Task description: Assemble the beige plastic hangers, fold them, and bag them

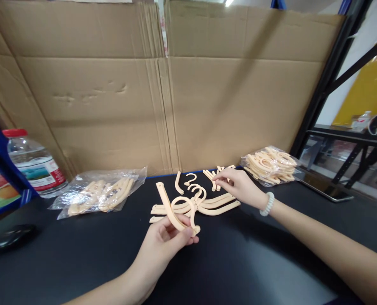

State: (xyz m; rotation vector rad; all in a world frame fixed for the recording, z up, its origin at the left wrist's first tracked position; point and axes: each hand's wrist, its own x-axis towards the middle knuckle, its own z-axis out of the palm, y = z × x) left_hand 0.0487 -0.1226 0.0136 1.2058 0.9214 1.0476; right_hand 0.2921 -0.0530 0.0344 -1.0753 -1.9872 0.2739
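My left hand (172, 237) is closed on a cream plastic hanger piece (168, 207), a hook with one curved arm attached, tilted above the black table. My right hand (235, 184), with a pale beaded bracelet (267, 204) at the wrist, reaches over the loose hanger arms (209, 174). Its thumb and index finger are pinched together at these arms; whether one is between them I cannot tell. Several joined hangers (218, 206) lie stacked just behind my left hand. Beyond them are a loose hook (191, 178) and a single curved arm (178, 184).
Clear bags of hanger parts lie at the left (102, 195) and back right (271, 165). A phone (326, 186) rests beside the right bag. At far left are a large water bottle (34, 161) and a black mouse (10, 237). A cardboard wall (112, 106) borders the table's back.
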